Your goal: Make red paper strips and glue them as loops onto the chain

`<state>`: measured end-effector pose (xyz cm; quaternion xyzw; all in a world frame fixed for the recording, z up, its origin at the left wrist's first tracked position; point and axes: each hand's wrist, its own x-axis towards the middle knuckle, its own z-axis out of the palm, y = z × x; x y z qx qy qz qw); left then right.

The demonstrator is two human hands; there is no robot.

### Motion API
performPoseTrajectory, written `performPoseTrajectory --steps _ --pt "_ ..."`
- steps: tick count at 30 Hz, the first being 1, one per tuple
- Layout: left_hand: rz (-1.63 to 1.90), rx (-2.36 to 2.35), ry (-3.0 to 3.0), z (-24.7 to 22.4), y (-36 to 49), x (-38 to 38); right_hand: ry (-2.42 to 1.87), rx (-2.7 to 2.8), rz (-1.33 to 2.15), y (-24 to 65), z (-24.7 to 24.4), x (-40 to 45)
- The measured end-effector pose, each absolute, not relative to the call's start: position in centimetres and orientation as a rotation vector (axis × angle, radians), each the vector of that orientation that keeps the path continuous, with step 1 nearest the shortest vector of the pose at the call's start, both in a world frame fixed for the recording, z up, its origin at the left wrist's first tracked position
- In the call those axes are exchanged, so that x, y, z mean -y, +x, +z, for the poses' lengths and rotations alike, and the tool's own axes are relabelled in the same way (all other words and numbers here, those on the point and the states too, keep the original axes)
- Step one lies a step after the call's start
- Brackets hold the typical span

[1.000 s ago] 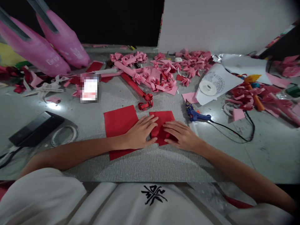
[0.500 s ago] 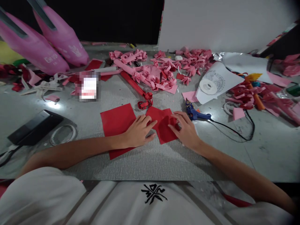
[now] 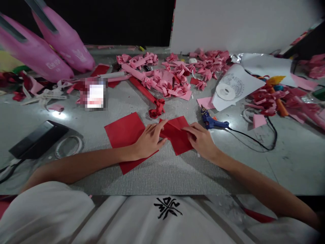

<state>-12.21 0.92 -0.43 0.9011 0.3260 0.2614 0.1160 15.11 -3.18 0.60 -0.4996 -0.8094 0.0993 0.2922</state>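
My left hand (image 3: 149,141) rests over the right side of a large red paper square (image 3: 124,130), its thumb and index finger spread toward a smaller red paper (image 3: 180,139). That smaller sheet lies between my hands and overlaps another red piece (image 3: 165,130), partly hidden by my left fingers. My right hand (image 3: 203,140) has its fingers bent together at the small sheet's right edge, gripping it. Just beyond my hands lies a red paper flower on a stem (image 3: 156,107).
A blue glue gun (image 3: 215,123) with a black cord lies to the right. Pink paper flowers (image 3: 175,79) crowd the back. At left are a black device (image 3: 38,139) and a ring of tape (image 3: 69,146). A white tape roll (image 3: 225,91) sits on a white sheet.
My right fingers have closed at the small red paper's right edge. My left index finger has stretched farther forward, and the large red square has turned slightly.
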Motion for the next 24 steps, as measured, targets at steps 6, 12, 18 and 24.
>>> performPoseTrajectory --steps 6,12,18,24 --pt "0.717 -1.168 2.788 0.0 -12.3 -0.5 -1.123 2.492 0.123 16.5 0.6 3.5" --pt "0.651 -1.073 2.845 0.3 -12.4 -0.6 -0.993 2.612 0.101 16.7 0.9 3.6" --pt "0.641 -0.991 2.775 0.2 -12.3 -0.9 -1.003 2.579 0.226 16.6 1.8 3.7" --pt "0.674 -0.976 2.777 0.3 -12.3 -0.9 -0.997 2.548 0.274 16.6 1.6 3.7"
